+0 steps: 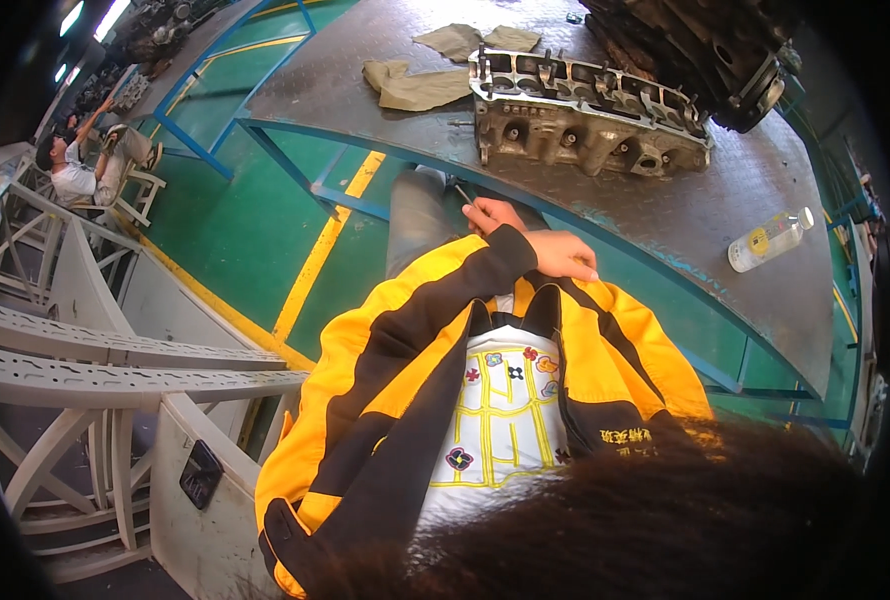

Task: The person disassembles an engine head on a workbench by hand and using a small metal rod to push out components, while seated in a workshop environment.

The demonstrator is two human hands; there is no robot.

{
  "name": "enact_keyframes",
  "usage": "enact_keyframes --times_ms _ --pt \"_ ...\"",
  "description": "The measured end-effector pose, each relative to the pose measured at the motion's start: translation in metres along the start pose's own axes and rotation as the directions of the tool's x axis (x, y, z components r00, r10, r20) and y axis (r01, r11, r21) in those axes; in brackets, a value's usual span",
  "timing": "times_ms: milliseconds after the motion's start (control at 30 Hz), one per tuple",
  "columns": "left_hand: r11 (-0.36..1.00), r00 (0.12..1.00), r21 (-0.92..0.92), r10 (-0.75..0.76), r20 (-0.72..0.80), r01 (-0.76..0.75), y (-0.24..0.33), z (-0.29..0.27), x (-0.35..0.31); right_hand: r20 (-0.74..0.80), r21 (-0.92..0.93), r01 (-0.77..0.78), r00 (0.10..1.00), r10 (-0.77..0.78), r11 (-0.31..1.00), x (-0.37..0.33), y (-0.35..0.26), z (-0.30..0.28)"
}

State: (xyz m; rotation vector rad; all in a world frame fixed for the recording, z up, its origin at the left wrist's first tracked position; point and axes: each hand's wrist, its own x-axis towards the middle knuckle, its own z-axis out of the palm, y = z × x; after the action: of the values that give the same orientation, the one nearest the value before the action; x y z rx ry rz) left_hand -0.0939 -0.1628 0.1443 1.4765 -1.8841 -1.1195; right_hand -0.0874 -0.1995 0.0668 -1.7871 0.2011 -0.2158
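Arms crossed near the dark steel table [685, 200]; left hand [493, 214] pinching a thin metal tool [462, 192], right hand [563, 254] loose, empty. Grey cast cylinder head [585, 125] untouched, work barely started, looks like.

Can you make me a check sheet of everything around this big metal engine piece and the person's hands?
Surface: dark patterned steel worktable with blue frame.
Job's things: grey cast-metal cylinder head lies on the table; left hand holds a thin metal rod; right hand rests on the black-and-yellow sleeve.
Clutter: olive rags, clear plastic bottle, dark engine block.
Grippers: none, bare hands.
Cables: nothing seen.
Surroundings: green floor with yellow lines, white metal racks, a seated person.
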Motion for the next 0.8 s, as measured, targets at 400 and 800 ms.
enact_keyframes --times_ms 400,800 --pt "1.0 1.0 0.0 -0.001 -0.007 0.001 -0.007 0.002 0.0 0.093 -0.009 0.007 0.996 -0.006 1.0 0.003 0.013 0.002" --pt "0.999 0.999 -0.028 0.037 -0.004 -0.037 -0.009 0.003 0.002 0.013 0.069 0.052 0.998 -0.053 0.996 0.004 0.01 0.001"
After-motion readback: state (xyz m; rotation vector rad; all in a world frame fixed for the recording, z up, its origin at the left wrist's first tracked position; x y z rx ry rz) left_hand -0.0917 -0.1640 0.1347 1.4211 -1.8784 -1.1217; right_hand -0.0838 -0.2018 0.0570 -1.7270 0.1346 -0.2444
